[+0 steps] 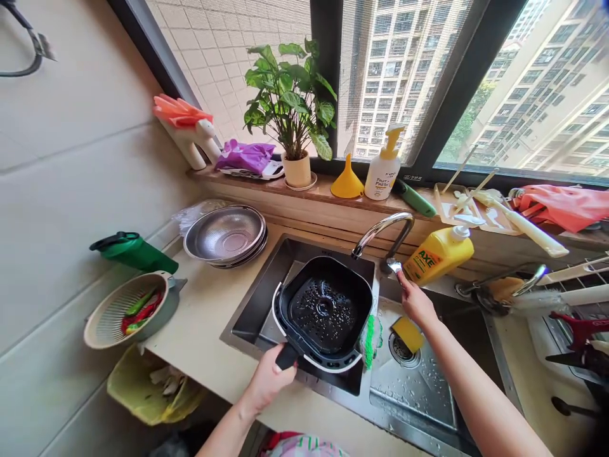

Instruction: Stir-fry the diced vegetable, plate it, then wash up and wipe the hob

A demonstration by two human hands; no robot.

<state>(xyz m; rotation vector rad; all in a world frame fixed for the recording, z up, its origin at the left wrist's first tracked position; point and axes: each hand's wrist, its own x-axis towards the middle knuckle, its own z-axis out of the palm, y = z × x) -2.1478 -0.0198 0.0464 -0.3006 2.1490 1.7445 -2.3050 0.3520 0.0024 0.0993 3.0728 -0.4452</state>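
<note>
A black air fryer basket (pixel 323 308) with water drops on its perforated bottom is held level over the left basin of the sink (pixel 247 317). My left hand (pixel 270 381) is wrapped round its black handle at the near side. My right hand (pixel 413 297) has its fingers closed on the lever of the chrome faucet (pixel 389 231), whose spout points down just behind the basket; no stream of water shows. Right of the basket, a green and white scrubber (pixel 370 343) lies on the divider. A yellow sponge (pixel 408 334) sits by the right basin's drain.
Metal bowls (pixel 226 235) are stacked left of the sink, near a colander (pixel 102 317) of peppers and a green bottle (pixel 137 254). A yellow AXE bottle (pixel 438 255) stands behind the right basin. The sill holds a potted plant (pixel 297 168), funnel (pixel 348 181) and pump bottle (pixel 382 174).
</note>
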